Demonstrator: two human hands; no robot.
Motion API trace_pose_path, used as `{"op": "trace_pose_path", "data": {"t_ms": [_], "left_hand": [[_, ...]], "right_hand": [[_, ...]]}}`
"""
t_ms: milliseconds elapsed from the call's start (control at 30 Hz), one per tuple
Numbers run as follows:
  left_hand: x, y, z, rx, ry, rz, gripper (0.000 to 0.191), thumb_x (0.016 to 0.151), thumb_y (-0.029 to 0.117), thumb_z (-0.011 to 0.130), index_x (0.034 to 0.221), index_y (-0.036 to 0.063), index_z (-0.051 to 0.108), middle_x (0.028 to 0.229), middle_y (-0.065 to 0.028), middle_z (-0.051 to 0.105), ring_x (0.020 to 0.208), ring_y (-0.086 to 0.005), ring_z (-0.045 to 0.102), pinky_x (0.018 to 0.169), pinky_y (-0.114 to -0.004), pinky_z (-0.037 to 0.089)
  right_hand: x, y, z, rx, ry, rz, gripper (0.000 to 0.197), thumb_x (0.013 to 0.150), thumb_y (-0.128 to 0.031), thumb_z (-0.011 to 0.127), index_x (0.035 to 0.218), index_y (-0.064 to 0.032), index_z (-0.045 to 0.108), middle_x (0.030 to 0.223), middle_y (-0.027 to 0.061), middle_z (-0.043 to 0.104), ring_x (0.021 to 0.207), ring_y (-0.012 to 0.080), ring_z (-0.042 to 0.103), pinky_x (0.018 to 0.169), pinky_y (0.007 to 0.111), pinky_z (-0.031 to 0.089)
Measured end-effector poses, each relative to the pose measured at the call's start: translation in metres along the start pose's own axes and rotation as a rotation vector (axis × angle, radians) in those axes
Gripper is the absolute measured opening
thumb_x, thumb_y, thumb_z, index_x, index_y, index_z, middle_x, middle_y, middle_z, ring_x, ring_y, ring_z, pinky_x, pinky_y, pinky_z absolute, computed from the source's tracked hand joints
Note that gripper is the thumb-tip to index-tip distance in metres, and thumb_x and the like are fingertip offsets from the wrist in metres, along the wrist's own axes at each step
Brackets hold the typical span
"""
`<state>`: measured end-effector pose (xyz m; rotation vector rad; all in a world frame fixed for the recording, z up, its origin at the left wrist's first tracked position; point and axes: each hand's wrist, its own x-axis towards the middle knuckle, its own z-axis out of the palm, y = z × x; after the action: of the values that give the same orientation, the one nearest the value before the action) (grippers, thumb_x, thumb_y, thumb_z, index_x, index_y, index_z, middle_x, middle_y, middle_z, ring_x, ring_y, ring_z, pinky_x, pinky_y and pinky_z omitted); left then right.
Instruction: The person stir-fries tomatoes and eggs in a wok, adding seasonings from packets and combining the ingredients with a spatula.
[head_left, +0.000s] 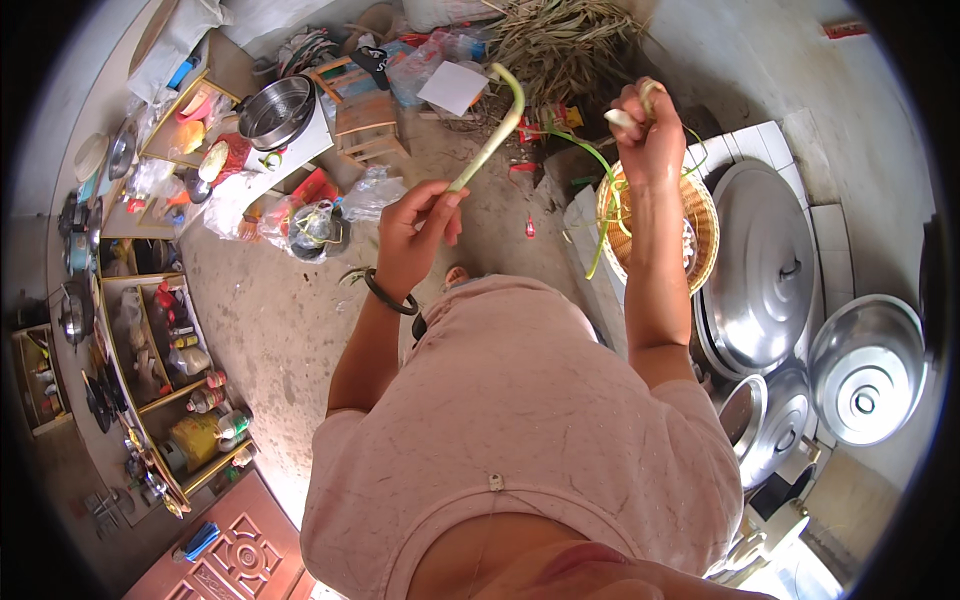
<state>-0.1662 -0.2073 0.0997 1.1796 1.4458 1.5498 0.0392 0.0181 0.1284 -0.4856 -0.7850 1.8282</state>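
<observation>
My left hand (424, 221) grips the lower end of a pale green stalk (491, 142), pinched between thumb and fingers. The stalk leans up to the right, and its top bends over like a hook. My right hand (651, 142) is raised with its fingers curled round a whitish plant piece (619, 118), whose exact kind I cannot tell. Below that hand stands a round wicker basket (703, 214), partly hidden by my right forearm. Long green strips (600, 161) trail over the basket's left rim. Small white pieces (687, 244) show inside it.
A large metal lid (765, 270) covers a white-tiled stove (829, 225) at right. Dry leafy stalks (570, 45) are heaped ahead. A wooden chair (366, 120) and a table (300, 150) bearing a steel pot (276, 112) stand front left. Shelves (142, 397) line the left.
</observation>
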Motion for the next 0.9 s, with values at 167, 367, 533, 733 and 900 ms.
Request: {"op": "trace_pose_path", "data": {"t_ms": [167,367,533,733,900], "left_hand": [[0.004,0.008,0.002,0.087,0.016,0.082,0.015,0.094,0.006,0.058,0.104,-0.0026,0.065,0.07,-0.0019,0.06,0.06,-0.0079,0.055,0.057,-0.021,0.044],[0.002,0.01,-0.002,0.174,0.06,0.117,0.014,0.094,0.008,0.058,0.101,-0.0016,0.065,0.077,-0.004,0.064,0.063,-0.0083,0.057,0.06,-0.023,0.048],[0.031,0.022,-0.029,-0.557,0.271,0.062,0.019,0.099,0.02,0.051,0.094,0.0042,0.06,0.072,0.0013,0.053,0.056,-0.0075,0.045,0.059,-0.024,0.04],[0.052,0.03,-0.061,-1.358,-0.12,0.01,0.022,0.101,0.022,0.044,0.087,0.0071,0.052,0.068,0.0018,0.04,0.052,-0.0078,0.031,0.059,-0.025,0.03],[0.055,0.026,-0.054,-1.408,-0.187,-0.036,0.023,0.101,0.025,0.045,0.088,0.0081,0.053,0.068,0.0017,0.04,0.053,-0.0084,0.032,0.059,-0.025,0.03]], "right_hand": [[-0.036,0.014,0.039,-0.173,-0.136,0.117,0.038,0.077,-0.013,0.044,0.107,0.0015,0.063,0.075,-0.001,0.047,0.058,0.0066,0.035,0.05,0.022,0.027],[-0.039,0.022,0.055,-0.505,-0.093,0.099,0.024,0.094,-0.023,0.064,0.099,0.0001,0.069,0.059,-0.0082,0.04,0.052,0.0025,0.031,0.049,0.021,0.025],[-0.044,0.033,0.054,-0.611,-0.313,0.079,0.03,0.097,-0.028,0.059,0.092,-0.0016,0.072,0.054,-0.0065,0.041,0.052,0.0033,0.035,0.048,0.022,0.028],[-0.056,0.068,0.07,-0.88,-0.514,0.004,0.018,0.095,-0.019,0.063,0.1,-0.004,0.072,0.067,-0.0046,0.054,0.063,0.0023,0.044,0.056,0.02,0.036],[-0.068,0.071,0.089,-0.984,-0.686,0.064,0.022,0.084,-0.015,0.075,0.102,-0.0034,0.07,0.085,-0.0045,0.064,0.075,0.0026,0.05,0.063,0.02,0.042]]}}
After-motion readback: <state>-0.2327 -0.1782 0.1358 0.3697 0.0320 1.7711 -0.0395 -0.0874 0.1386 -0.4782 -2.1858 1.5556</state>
